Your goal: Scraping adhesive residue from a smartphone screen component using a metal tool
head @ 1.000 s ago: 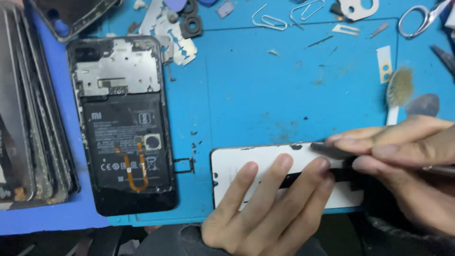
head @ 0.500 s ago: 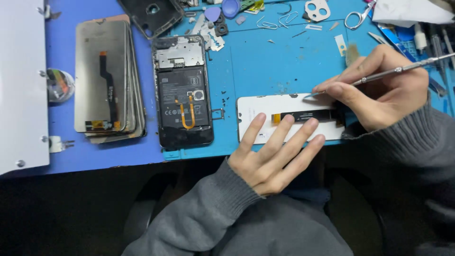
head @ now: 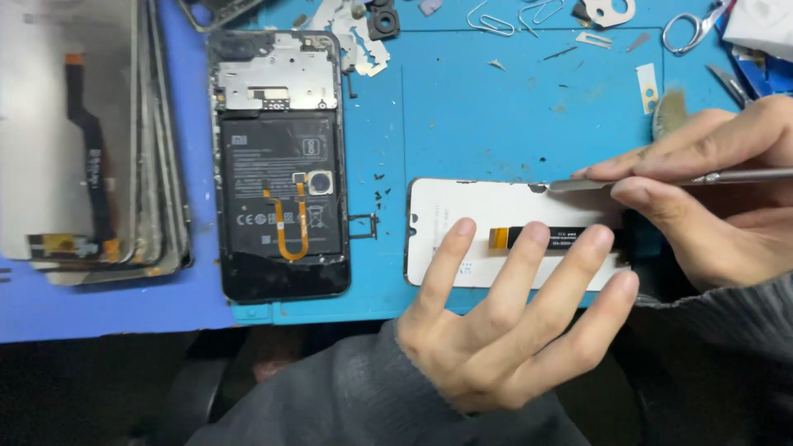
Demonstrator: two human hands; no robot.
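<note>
A blue work mat (head: pixel 496 107) covers the table, and it is crowded. At the upper left of the frame lies a stack of old screen panels (head: pixel 91 140), one with a dark flex cable showing. Just right of it sits an opened phone (head: pixel 281 165), back cover off, its black battery and an orange ribbon cable exposed. Along the top edge are scattered bits — paper clips (head: pixel 504 16), small scissors (head: pixel 690 25) at the upper right, a black camera bezel (head: pixel 382 21) and scraps of metal shielding.

The white display panel (head: pixel 496 206) lies flat, lengthwise, at the lower centre of the frame near the mat's front edge. Its back faces up, white with a short orange and black flex strip across the middle; its right end is hidden under the hands.

The left hand (head: pixel 512 330) is spread wide, fingers splayed and pressed flat on the panel. The right hand (head: pixel 710 206), at the right edge, pinches a thin metal pry tool (head: pixel 661 180) between thumb and fingers — the flat tip touches the panel's upper edge.
</note>
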